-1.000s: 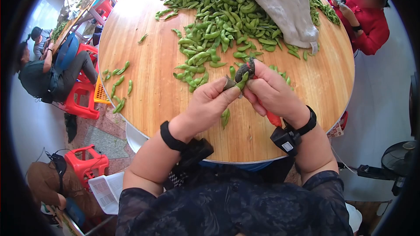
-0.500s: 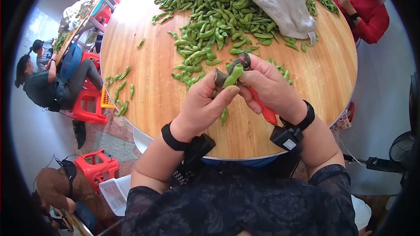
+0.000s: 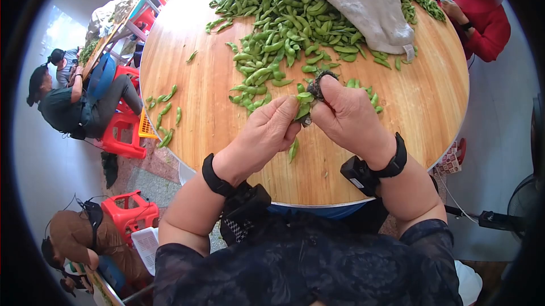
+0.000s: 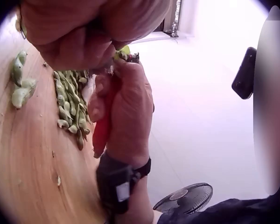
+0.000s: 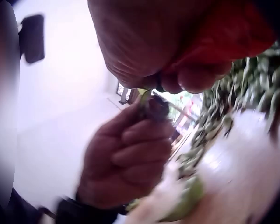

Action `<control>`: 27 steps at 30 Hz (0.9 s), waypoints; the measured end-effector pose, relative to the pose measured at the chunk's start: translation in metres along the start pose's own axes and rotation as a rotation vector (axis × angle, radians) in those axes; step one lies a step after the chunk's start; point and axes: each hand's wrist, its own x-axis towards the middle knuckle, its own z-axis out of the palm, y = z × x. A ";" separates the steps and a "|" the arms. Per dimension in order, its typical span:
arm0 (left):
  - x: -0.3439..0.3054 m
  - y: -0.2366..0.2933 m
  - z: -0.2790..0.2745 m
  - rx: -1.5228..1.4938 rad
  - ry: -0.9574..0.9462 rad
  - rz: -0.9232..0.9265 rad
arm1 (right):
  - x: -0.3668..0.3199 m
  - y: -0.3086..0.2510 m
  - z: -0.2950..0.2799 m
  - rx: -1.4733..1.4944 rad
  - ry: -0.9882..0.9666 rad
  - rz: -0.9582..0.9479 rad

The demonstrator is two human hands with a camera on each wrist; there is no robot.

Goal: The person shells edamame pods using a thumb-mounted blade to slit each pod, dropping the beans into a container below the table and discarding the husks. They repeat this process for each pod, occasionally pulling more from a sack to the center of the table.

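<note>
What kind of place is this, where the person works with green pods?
Probably a shared workroom or eatery: pods heap on a round wooden table, red plastic stools stand about, and other people sit at a long table.

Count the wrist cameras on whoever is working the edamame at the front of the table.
2. One wrist camera is strapped on at the left hand's wrist, the other wrist camera at the right hand's. Neither is hidden.
</note>
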 end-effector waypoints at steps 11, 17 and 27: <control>0.024 -0.026 -0.013 0.445 0.027 0.401 | -0.001 -0.004 0.004 -0.063 -0.084 0.033; 0.026 -0.021 -0.007 -0.195 0.036 -0.011 | 0.002 -0.003 0.004 -0.122 -0.069 0.059; 0.022 -0.027 -0.010 -0.099 -0.089 0.059 | 0.001 -0.002 0.001 -0.156 -0.130 0.052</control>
